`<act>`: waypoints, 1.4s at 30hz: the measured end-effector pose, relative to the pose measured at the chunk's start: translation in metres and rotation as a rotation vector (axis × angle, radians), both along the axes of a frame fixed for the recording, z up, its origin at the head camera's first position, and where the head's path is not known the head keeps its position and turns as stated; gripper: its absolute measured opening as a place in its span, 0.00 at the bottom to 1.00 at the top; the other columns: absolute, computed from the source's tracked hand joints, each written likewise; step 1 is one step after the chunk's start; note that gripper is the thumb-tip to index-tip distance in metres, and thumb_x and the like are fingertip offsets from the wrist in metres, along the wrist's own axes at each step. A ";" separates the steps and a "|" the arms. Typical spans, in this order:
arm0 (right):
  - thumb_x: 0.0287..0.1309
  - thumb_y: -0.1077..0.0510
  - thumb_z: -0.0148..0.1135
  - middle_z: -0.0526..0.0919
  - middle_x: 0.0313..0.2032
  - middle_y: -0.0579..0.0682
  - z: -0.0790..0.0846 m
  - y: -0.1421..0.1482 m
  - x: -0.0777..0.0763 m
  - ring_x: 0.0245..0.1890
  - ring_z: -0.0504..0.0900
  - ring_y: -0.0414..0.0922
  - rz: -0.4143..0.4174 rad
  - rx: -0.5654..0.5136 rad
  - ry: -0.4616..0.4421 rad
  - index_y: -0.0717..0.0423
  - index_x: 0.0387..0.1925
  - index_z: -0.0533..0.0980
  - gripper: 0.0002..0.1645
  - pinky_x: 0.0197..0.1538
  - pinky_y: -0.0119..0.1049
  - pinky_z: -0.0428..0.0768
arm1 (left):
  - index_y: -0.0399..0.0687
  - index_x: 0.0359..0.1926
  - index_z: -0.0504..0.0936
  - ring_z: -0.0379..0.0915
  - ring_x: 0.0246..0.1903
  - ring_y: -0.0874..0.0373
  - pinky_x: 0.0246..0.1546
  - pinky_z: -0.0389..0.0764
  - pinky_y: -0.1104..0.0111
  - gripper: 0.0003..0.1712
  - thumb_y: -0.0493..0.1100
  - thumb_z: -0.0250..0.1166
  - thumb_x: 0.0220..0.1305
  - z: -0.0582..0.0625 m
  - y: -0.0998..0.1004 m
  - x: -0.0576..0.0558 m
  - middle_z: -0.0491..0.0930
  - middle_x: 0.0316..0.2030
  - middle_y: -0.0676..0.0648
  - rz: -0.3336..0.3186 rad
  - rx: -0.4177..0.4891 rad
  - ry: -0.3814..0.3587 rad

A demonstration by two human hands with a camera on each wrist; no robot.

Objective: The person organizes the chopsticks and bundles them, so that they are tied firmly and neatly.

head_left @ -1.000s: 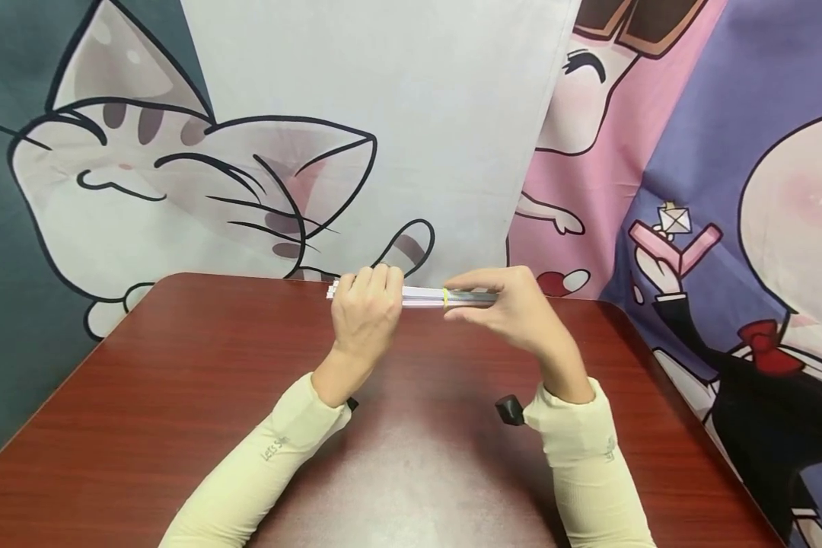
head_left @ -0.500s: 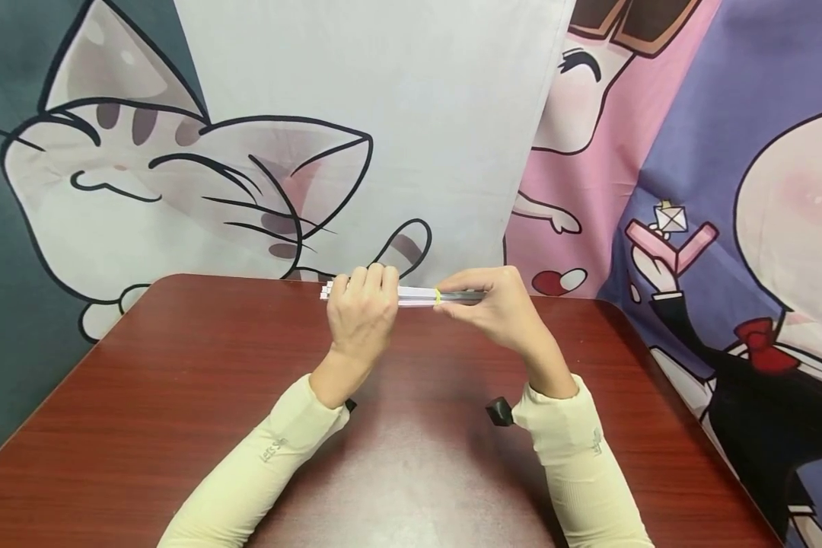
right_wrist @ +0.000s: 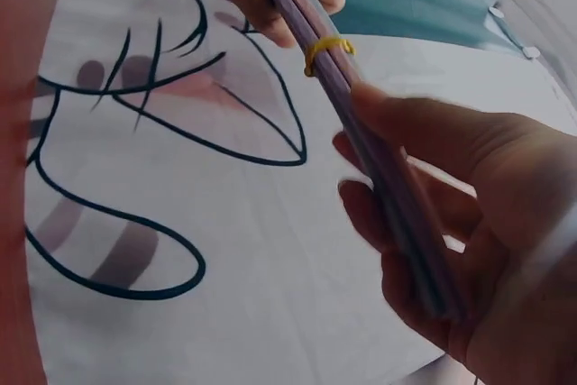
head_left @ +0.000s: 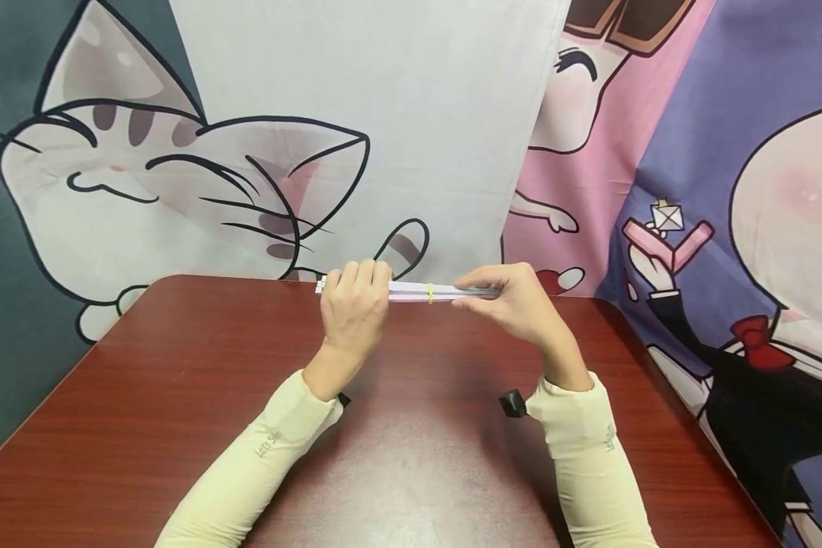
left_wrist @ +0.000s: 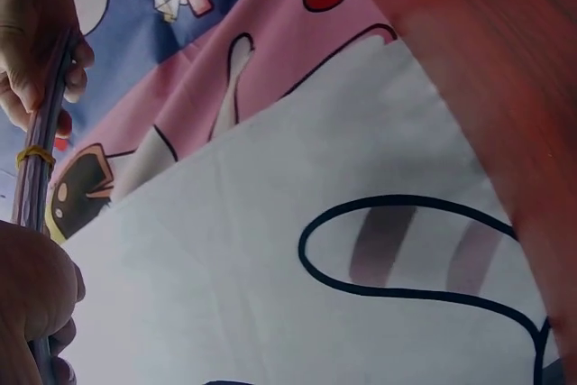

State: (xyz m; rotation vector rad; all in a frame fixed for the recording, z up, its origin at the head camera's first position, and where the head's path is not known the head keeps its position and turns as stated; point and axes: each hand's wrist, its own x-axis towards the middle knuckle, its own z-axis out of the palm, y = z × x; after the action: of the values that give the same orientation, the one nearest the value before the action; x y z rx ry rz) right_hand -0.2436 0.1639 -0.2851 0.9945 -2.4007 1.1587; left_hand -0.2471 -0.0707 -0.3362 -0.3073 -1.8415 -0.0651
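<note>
A bundle of thin, straight, pale sticks [head_left: 407, 291] is held up level over the far part of the table. A yellow rubber band [head_left: 430, 293] circles it between the two hands. My left hand [head_left: 353, 312] grips the bundle near its left end, whose tips poke out past the knuckles. At the other end, my right hand [head_left: 520, 301] holds it between thumb and fingers, a little to the right of the band. In the right wrist view, the right thumb [right_wrist: 433, 128] lies along the sticks [right_wrist: 338, 83], with the fingers on the opposite side.
The dark red wooden table [head_left: 411, 457] spreads beneath both arms. Behind its far edge hangs a cartoon-printed cloth [head_left: 411, 114]. Small black devices [head_left: 513, 403] are worn at the wrists below the cream sleeves [head_left: 246, 472].
My right fingertips were at the rubber band and have slid right along the bundle, away from it. My left hand, the band and the bundle have shifted slightly left in the head view.
</note>
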 end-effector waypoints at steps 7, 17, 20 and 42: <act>0.48 0.63 0.76 0.89 0.37 0.51 -0.016 -0.012 -0.013 0.32 0.85 0.42 -0.104 0.068 -0.036 0.61 0.41 0.86 0.15 0.37 0.37 0.83 | 0.42 0.26 0.72 0.68 0.25 0.48 0.28 0.66 0.60 0.13 0.39 0.55 0.70 -0.012 -0.008 -0.014 0.70 0.23 0.44 0.005 -0.030 -0.089; 0.49 0.63 0.76 0.88 0.36 0.52 -0.047 -0.003 -0.044 0.32 0.83 0.43 -0.076 0.073 -0.086 0.60 0.40 0.87 0.14 0.37 0.36 0.80 | 0.42 0.36 0.74 0.72 0.35 0.48 0.37 0.69 0.58 0.16 0.39 0.72 0.49 -0.024 -0.004 -0.018 0.75 0.30 0.44 0.025 -0.089 -0.447; 0.49 0.62 0.76 0.88 0.35 0.53 -0.065 0.001 -0.055 0.32 0.83 0.43 -0.077 0.089 -0.132 0.61 0.40 0.87 0.14 0.36 0.36 0.80 | 0.40 0.42 0.74 0.73 0.41 0.48 0.42 0.69 0.57 0.30 0.51 0.78 0.46 -0.028 0.002 -0.017 0.76 0.36 0.44 0.025 -0.105 -0.602; 0.45 0.61 0.78 0.88 0.31 0.46 -0.161 0.013 -0.096 0.31 0.81 0.38 -0.057 0.148 -0.415 0.57 0.35 0.87 0.12 0.38 0.33 0.77 | 0.28 0.74 0.46 0.37 0.77 0.43 0.66 0.62 0.55 0.61 0.75 0.47 0.64 -0.050 0.017 -0.008 0.38 0.76 0.31 0.026 -0.103 -1.112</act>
State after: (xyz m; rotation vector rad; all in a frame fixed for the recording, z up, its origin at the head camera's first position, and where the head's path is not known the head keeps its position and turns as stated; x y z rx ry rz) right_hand -0.3394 0.1766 -0.4461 0.7793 -2.8528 1.2871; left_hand -0.2550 -0.0532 -0.3863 -0.3490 -2.9575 -0.1421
